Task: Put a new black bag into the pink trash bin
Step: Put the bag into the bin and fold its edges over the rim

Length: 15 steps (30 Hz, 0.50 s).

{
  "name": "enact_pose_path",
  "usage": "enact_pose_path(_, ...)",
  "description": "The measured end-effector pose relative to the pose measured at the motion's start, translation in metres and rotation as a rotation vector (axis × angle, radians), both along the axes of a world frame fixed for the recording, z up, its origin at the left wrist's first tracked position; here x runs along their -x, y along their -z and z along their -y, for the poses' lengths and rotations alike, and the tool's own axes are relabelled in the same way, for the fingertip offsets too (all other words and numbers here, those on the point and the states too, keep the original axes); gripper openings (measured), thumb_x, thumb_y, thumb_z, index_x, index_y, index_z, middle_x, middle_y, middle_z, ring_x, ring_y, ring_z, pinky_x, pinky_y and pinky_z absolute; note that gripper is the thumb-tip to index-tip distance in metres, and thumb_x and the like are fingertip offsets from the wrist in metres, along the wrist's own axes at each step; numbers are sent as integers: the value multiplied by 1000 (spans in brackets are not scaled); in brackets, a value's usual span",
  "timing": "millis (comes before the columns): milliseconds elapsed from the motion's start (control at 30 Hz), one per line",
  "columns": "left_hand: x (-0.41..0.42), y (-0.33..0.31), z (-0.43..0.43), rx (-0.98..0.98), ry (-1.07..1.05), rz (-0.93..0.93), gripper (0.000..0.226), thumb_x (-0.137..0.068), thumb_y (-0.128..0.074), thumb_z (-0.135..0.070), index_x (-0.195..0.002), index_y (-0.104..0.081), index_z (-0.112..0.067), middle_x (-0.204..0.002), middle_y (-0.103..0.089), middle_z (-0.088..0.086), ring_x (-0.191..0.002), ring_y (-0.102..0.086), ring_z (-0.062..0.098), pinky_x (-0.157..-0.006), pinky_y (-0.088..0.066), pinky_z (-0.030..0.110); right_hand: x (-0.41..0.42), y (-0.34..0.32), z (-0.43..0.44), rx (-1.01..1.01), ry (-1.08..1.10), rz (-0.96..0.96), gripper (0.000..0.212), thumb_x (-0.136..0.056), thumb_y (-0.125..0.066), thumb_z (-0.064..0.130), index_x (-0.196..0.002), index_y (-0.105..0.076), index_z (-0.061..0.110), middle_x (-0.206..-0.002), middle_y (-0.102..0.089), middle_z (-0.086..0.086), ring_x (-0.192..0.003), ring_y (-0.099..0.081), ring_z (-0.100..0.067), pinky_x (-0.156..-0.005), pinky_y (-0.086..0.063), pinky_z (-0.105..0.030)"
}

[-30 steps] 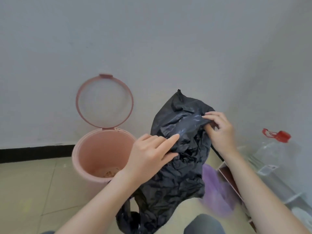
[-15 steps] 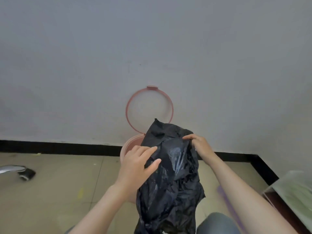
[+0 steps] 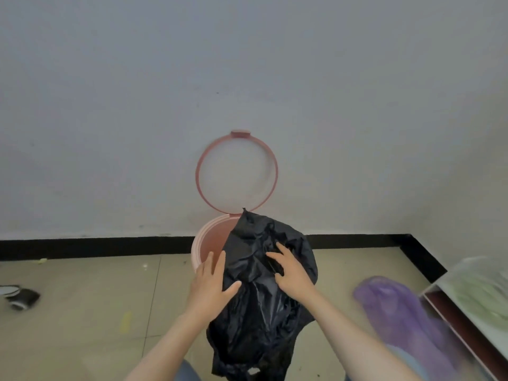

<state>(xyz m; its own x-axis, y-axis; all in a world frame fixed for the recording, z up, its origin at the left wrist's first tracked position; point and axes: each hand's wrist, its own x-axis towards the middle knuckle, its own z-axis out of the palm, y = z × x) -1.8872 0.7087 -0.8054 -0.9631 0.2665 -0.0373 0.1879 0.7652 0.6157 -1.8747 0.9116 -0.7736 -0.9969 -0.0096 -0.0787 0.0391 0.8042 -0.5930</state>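
The pink trash bin point(image 3: 203, 240) stands on the floor against the wall, its ring lid point(image 3: 236, 171) swung up and leaning on the wall. A crumpled black bag point(image 3: 255, 306) hangs in front of the bin and covers the right part of its mouth. My left hand point(image 3: 213, 283) holds the bag's left edge with the thumb pressed on the plastic. My right hand point(image 3: 291, 270) lies on the bag's upper front with the fingers spread. The bag's lower end hangs down toward my legs.
A purple bag point(image 3: 395, 309) lies blurred on the floor at the right beside a low shelf point(image 3: 467, 303). A chair caster point(image 3: 20, 298) sits at the far left. A black skirting board point(image 3: 96, 247) runs along the wall. Small scraps dot the tiled floor.
The view has shifted, so the bin sits centred now. Both hands have lowered the bag in front of the bin, and my right hand has spread its fingers over the plastic.
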Motion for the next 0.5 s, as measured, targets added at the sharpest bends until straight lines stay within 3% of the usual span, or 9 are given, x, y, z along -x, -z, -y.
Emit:
enact_pose_path(67, 12, -6, -7, -162, -51, -19, 89, -82, -55, -53, -146, -1, -22, -157, -3, 7, -143, -8, 24, -116, -19, 40, -10, -10, -6, -65, -92, -102, 49, -88, -48, -1, -132, -45, 23, -155, -14, 5, -142, -12, -10, -111, -12, -19)
enact_pose_path(167, 35, -21, -15, -589, -167, 17, 97, -72, -73, -40, -145, -13, -17, -153, -23, 5, -140, -21, 21, -116, -22, 42, -26, -39, -20, -74, -179, -235, 45, -84, -50, -5, -121, -56, 20, -146, -25, 15, -137, -22, -4, -112, -20, -18)
enact_pose_path(233, 47, -30, -23, -758, -246, 152, 103, -71, -75, -36, -146, -5, -22, -148, -31, -2, -133, -30, 11, -109, -24, 25, -28, -63, -30, 10, -190, -316, 44, -80, -52, -10, -112, -62, 19, -135, -34, 23, -130, -32, 4, -107, -24, -7)
enact_pose_path(267, 51, -34, -28, -738, -250, 176, 104, -72, -75, -35, -146, -3, -23, -143, -36, -5, -127, -32, 6, -99, -24, 15, -26, -73, -34, 75, -179, -341, 45, -78, -53, -12, -107, -64, 21, -130, -39, 25, -125, -36, 7, -104, -25, -2)
enact_pose_path(300, 54, -37, -33, -717, -238, 171, 100, -73, -74, -32, -146, -7, -22, -142, -38, -3, -123, -33, 5, -91, -23, 10, -21, -82, -36, 140, -158, -356, 49, -77, -54, -13, -103, -64, 27, -126, -44, 26, -122, -40, 9, -102, -26, 0)
enact_pose_path(367, 59, -39, -43, -793, -241, 154, 79, -76, -73, -22, -141, -29, -20, -139, -45, 2, -124, -40, 12, -92, -27, 13, -11, -89, -37, 224, -85, -369, 58, -76, -55, -14, -98, -60, 40, -124, -47, 25, -120, -43, 6, -101, -26, 1)
enact_pose_path(433, 57, -43, -46, -931, -334, 164, 52, -79, -69, -14, -127, -48, -15, -126, -57, 6, -114, -52, 22, -91, -37, 27, 0, -83, -41, 231, 58, -399, 54, -79, -57, -9, -106, -56, 37, -131, -43, 17, -127, -38, -3, -104, -23, -3)
enact_pose_path(500, 54, -42, -38, -990, -452, 147, 35, -80, -67, -13, -113, -55, -18, -114, -61, 4, -104, -56, 22, -89, -44, 33, 6, -69, -46, 275, 280, -357, 45, -85, -61, 8, -123, -50, 28, -139, -38, 6, -131, -32, -10, -109, -23, -19)
